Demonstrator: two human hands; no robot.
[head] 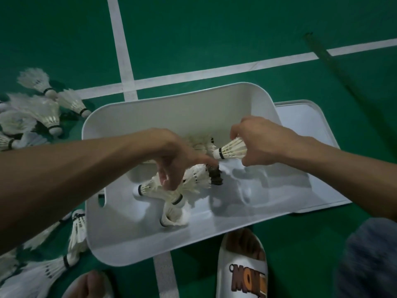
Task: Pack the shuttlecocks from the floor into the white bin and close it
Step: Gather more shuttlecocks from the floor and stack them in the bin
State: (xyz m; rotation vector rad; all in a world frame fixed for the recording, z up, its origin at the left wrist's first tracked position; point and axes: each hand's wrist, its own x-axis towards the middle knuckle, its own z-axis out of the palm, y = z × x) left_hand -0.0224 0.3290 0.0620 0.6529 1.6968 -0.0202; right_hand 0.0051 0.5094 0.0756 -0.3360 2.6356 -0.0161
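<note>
Green court floor (214, 29) crossed by white lines (120, 50) lies under everything. The right hand (264, 143) grips a held shuttlecock (231, 150) round its feather skirt, cork pointing towards the other hand, and hovers over the open white bin (193, 112). Squeezing the skirt this way could bend or snap the feathers, and a drop from this height might bounce the cork off the bin's bottom. Just beside it, the left hand (171, 155) reaches into the bin with fingers curled downward among the packed shuttlecocks (171, 194). Whether it pinches one or only touches the feathers I cannot tell. The two hands are close, so one could knock the other's shuttlecock aside. Between them and slightly below sits a dark clump (216, 176) whose nature is unclear. If it is debris, it would be shut in with the rest. Beyond the right hand, the lid (305, 125) lies flat, partly tucked under the bin, and pulling it free could tip the bin. Outward past the left forearm, many loose shuttlecocks (47, 112) lie scattered on the floor, some pressed against the bin's wall. A slipper (242, 265) near the bin's close edge could tread on them if the person shifts. By my estimate the packing is far from done.
</note>
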